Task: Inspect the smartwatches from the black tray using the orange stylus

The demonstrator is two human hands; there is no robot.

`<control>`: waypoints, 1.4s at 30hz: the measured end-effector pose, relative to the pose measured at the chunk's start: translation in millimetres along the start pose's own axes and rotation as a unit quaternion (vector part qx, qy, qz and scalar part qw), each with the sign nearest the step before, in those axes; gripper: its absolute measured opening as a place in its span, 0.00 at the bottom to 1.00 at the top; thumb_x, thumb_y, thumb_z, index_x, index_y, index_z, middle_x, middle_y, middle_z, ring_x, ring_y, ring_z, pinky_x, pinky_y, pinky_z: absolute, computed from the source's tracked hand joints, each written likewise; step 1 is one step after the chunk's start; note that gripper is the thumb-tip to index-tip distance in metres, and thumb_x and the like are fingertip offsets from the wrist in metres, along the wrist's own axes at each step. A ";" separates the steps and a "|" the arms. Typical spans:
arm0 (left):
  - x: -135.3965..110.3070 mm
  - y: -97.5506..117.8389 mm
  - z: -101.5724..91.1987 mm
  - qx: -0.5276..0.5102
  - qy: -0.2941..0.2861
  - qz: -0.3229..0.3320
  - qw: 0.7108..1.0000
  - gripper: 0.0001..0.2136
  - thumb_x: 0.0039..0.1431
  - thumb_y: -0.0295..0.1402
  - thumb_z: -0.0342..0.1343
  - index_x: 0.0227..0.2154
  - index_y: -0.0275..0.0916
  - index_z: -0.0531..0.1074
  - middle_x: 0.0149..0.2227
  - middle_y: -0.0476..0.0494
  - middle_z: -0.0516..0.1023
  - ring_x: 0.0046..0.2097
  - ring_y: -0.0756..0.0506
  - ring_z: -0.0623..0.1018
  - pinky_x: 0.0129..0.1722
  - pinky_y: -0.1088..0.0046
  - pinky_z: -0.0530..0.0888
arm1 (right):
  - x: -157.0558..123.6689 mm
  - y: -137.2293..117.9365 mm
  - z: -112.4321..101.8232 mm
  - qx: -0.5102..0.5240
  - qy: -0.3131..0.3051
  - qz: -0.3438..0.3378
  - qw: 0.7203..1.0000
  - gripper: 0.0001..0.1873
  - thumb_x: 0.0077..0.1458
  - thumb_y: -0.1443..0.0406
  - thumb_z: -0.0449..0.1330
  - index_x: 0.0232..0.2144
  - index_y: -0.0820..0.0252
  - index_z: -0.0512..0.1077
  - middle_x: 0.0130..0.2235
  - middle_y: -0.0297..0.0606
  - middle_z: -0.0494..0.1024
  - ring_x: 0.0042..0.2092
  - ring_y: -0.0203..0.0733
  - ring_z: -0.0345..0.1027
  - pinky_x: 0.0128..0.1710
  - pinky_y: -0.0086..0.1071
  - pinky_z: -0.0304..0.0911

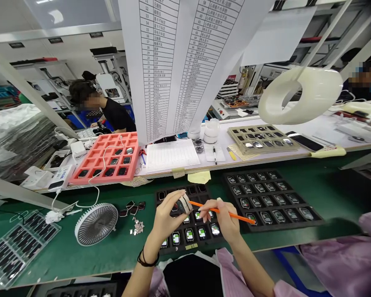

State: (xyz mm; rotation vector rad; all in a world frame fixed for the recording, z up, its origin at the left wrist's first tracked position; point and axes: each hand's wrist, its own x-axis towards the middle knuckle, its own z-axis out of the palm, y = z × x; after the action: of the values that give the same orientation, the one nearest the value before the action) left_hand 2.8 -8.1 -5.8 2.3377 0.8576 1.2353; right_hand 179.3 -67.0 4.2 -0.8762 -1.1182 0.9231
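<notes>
Well, the left hand (168, 218) was curled nearly closed, fingers and thumb gripping a small rectangular smartwatch body (183, 205), which stood tilted on edge just above a black compartment tray (191, 190) near the counter's front edge. The right hand (225, 218) pinched a slim orange stick (225, 213) between thumb and fingertips, its far end lying just beside a watch in the bottom row of a second black tray (297, 180) further right. On the green counter (117, 255), a round white desk fan (95, 224) and loose dark watch pieces (131, 208) lay left of the hands. Behind, a red compartment tray (103, 159) held dark watch bodies on a raised white shelf (173, 171).
</notes>
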 end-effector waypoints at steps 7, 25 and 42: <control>-0.4 0.9 -0.3 0.000 0.002 -0.007 1.000 0.20 0.55 0.27 0.58 0.51 0.41 0.67 0.49 0.36 0.76 0.50 0.40 0.77 0.35 0.69 0.80 | -0.1 1.7 0.8 -0.005 0.009 0.003 1.000 0.27 0.66 0.55 0.46 0.28 0.60 0.81 0.22 0.40 0.77 0.21 0.38 0.67 0.19 0.31 0.58; 0.1 4.7 2.4 -0.050 -0.016 -0.038 0.998 0.20 0.54 0.27 0.59 0.51 0.41 0.69 0.49 0.37 0.77 0.50 0.39 0.77 0.39 0.65 0.80 | 0.7 -6.0 6.0 -0.014 -0.024 -0.009 1.000 0.27 0.66 0.57 0.46 0.26 0.58 0.81 0.21 0.39 0.77 0.20 0.37 0.67 0.17 0.30 0.59; -1.7 4.3 4.9 -0.027 0.002 -0.020 0.999 0.20 0.53 0.26 0.60 0.50 0.39 0.69 0.47 0.37 0.77 0.49 0.40 0.77 0.47 0.61 0.78 | -2.2 -8.2 8.3 -0.064 -0.021 -0.025 0.997 0.26 0.66 0.58 0.46 0.26 0.58 0.80 0.20 0.37 0.75 0.20 0.35 0.66 0.19 0.28 0.61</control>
State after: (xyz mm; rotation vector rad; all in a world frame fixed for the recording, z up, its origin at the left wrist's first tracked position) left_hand 7.7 -12.7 -7.2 2.2649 0.8582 1.2315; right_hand 172.1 -71.1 12.8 -0.9329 -1.2407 0.8379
